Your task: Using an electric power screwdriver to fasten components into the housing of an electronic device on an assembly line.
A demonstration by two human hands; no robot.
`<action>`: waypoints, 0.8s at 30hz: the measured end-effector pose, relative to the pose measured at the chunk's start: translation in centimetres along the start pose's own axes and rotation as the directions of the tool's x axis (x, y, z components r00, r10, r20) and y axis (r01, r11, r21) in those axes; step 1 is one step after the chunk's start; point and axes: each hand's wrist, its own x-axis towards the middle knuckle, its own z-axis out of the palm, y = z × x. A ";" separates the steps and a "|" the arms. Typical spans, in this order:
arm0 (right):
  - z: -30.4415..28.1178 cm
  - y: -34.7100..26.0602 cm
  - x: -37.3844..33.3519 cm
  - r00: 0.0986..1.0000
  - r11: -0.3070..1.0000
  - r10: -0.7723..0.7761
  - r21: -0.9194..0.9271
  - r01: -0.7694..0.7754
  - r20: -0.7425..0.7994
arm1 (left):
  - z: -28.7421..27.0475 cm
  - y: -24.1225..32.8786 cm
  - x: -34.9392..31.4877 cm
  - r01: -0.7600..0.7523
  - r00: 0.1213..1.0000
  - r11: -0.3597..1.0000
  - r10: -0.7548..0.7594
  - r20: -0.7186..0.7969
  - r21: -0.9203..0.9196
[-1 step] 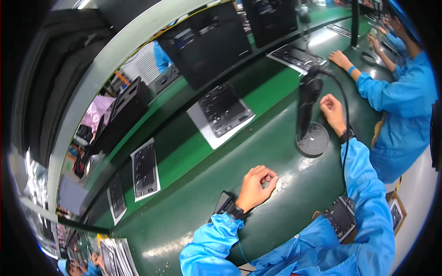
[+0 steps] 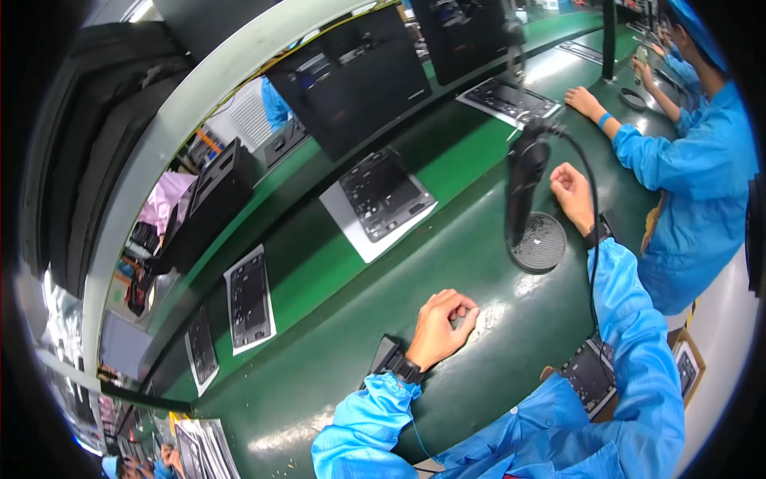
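Note:
My left hand (image 2: 441, 329) rests on the green bench (image 2: 351, 367), its fingers curled and its thumb near the forefinger. Nothing shows inside that loop. Under the left wrist, with its black strap, lies a dark box-like object (image 2: 386, 353). My right hand (image 2: 571, 195) is also curled on the bench, and I see nothing in it. Just left of it hangs a black electric screwdriver (image 2: 525, 172) with a cable, apart from the fingers. Below the tool sits a round grey dish (image 2: 538, 243) with a textured inside. Both forearms wear blue sleeves.
Black device panels (image 2: 384, 194) on white sheets lie along a bright green strip (image 2: 307, 287) beyond the bench. Dark screens (image 2: 351, 80) stand behind it. A co-worker in blue (image 2: 694, 176) sits at right. Papers (image 2: 206, 449) are stacked at lower left; more panels (image 2: 589, 375) lie beside my lap.
The whole view has shifted very slightly, and the hanging screwdriver appears a little farther left. Both my hands keep the same place and shape.

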 end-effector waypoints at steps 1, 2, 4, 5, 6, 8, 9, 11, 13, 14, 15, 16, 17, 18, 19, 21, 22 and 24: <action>-0.2 -0.1 0.3 1.000 1.000 0.000 -0.019 0.000 -0.015 | 0.2 0.2 0.2 0.022 0.999 1.000 -0.022 0.024 0.002; -0.3 -0.1 0.6 1.000 0.999 -0.001 -0.036 0.000 -0.026 | 0.4 0.4 0.3 0.006 0.999 1.000 -0.006 0.036 -0.004; 0.4 -2.0 0.1 0.995 0.989 0.037 -0.138 -0.049 -0.087 | 0.4 0.2 0.3 0.029 0.999 1.000 -0.029 0.025 0.011; 0.0 -0.7 0.7 0.990 0.993 -0.079 -0.092 0.069 -0.119 | 0.8 0.4 0.5 0.005 1.000 1.000 -0.005 0.026 0.010; -0.2 0.6 1.8 0.992 0.996 -0.070 -0.060 0.064 -0.107 | 1.1 0.6 0.7 -0.009 0.999 1.000 0.009 0.040 0.000; 0.0 1.3 4.5 0.987 0.967 -0.162 -0.200 0.160 0.004 | 1.1 0.3 0.7 -0.024 1.000 0.999 0.024 0.020 0.030; 0.0 1.6 6.0 0.990 0.946 -0.143 -0.291 0.141 0.013 | 1.0 0.3 0.8 -0.012 1.000 1.000 0.012 0.024 0.026; 0.2 2.2 9.1 0.998 0.903 -0.052 -0.424 0.065 0.042 | 1.1 0.5 0.7 0.012 1.000 1.000 -0.013 0.021 0.025; 0.9 2.6 11.8 0.991 0.794 -0.105 -0.594 0.130 0.077 | 1.4 0.4 0.8 0.036 0.999 0.999 -0.036 0.003 0.003; 1.2 2.9 13.0 0.984 0.736 -0.139 -0.654 0.175 0.107 | 1.4 0.5 0.7 0.037 0.999 0.999 -0.037 0.004 0.012; 1.3 3.1 14.2 0.989 0.699 -0.087 -0.700 0.145 0.117 | 1.4 0.4 1.0 0.020 1.000 1.000 -0.020 0.016 0.016; 2.6 3.0 15.4 0.990 0.669 -0.034 -0.732 0.125 0.137 | 1.0 0.2 0.9 0.019 1.000 0.999 -0.019 0.021 0.032; 1.7 4.2 16.5 0.983 0.626 -0.026 -0.764 0.157 0.181 | 1.2 0.2 1.2 0.018 1.000 1.000 -0.019 0.023 0.021; 0.7 5.2 17.7 0.985 0.585 -0.052 -0.795 0.162 0.163 | 1.6 0.2 1.6 0.001 1.000 1.000 -0.001 0.027 -0.009; 1.5 5.2 18.6 0.979 0.605 0.034 -0.784 0.139 0.200 | 1.5 -0.2 1.5 0.008 1.000 1.000 -0.007 0.021 -0.021; 1.3 5.6 20.5 0.964 0.619 0.090 -0.772 0.144 0.252 | 1.5 -0.2 1.6 0.008 1.000 1.000 -0.008 0.020 -0.021; 1.8 6.1 20.9 0.972 0.529 0.081 -0.836 0.144 0.219 | 1.6 -0.3 1.8 -0.003 1.000 1.000 0.003 0.024 -0.024; 2.2 6.5 22.0 0.952 0.391 0.079 -0.887 0.244 0.296 | 1.8 -0.5 2.1 -0.016 1.000 1.000 0.016 0.017 -0.010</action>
